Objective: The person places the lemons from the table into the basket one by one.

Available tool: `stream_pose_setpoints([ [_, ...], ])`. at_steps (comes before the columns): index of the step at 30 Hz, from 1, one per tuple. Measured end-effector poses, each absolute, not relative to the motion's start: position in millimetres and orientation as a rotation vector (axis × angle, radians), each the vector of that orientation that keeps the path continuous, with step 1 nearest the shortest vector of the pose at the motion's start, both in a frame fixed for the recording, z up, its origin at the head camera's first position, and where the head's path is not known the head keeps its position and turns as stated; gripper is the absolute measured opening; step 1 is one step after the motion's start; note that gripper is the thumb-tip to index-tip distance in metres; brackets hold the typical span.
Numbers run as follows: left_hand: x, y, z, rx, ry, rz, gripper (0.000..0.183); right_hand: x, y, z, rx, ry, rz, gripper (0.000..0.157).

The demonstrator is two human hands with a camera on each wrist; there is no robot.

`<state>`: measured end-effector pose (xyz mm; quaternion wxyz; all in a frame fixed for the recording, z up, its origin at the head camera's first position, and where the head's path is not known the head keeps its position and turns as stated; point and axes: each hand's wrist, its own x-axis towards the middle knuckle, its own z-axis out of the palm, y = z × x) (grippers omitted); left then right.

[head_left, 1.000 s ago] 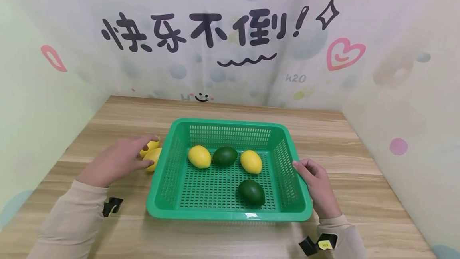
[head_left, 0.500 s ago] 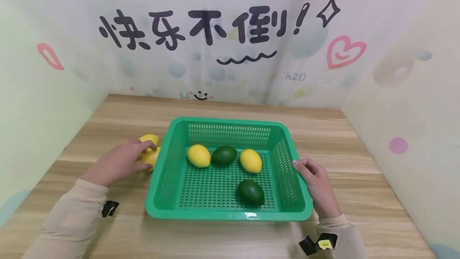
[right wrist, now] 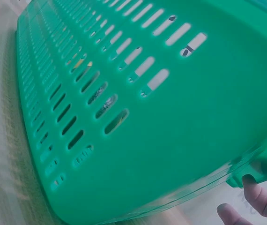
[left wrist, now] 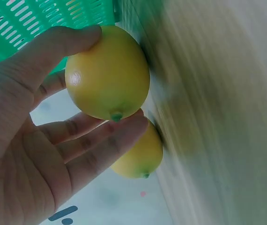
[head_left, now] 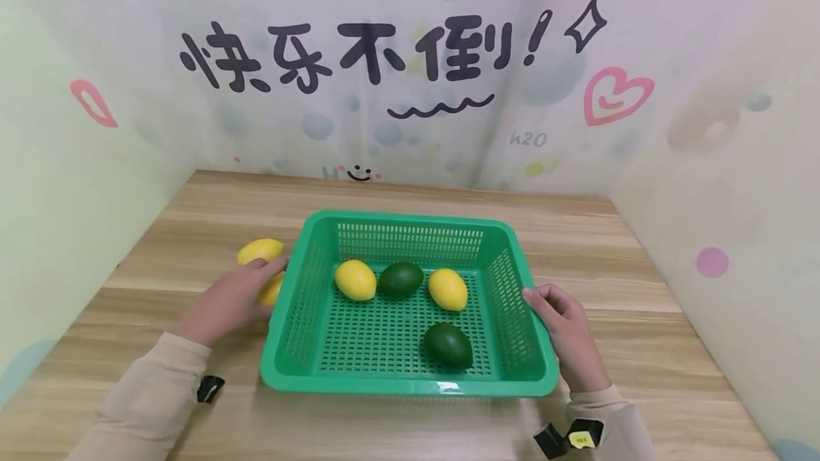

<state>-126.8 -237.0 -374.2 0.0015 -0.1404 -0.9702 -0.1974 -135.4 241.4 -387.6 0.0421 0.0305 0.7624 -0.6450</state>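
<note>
Shifted toward 4 o'clock since the earlier frame, the left hand (head_left: 225, 302) now has thumb and fingers narrowed around the near lemon (left wrist: 107, 72), outside the green basket (head_left: 359, 383) at its 9 o'clock. The far lemon (head_left: 259, 250) lies just beyond, near 12 o'clock from it. At the basket's 3 o'clock, the right hand (head_left: 572, 336) pinches the rim. Grasping seems the step in hand; the next move likely calls for firm thumb pressure.

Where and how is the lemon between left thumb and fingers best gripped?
Likely across the round middle of the lemon, thumb and fingers on opposite sides, the left hand approaching from its left: it is widest there, its green tip is narrow, and the green basket stands close on its right.
</note>
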Motion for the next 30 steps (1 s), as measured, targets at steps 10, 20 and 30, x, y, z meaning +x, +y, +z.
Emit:
stream_pose_setpoints([
  [10, -118, -240, -374, -0.447, -2.989, -0.584, 0.057, -135, 241, -388, 0.106, 2.335, -1.973, 0.036],
  [20, -116, -246, -358, -0.416, -2.929, -0.527, 0.049, -135, 241, -388, 0.101, 2.335, -1.982, 0.035],
  [30, -115, -261, -336, -0.467, -2.803, -0.481, 0.049, -134, 241, -390, 0.092, 2.345, -1.987, 0.035],
])
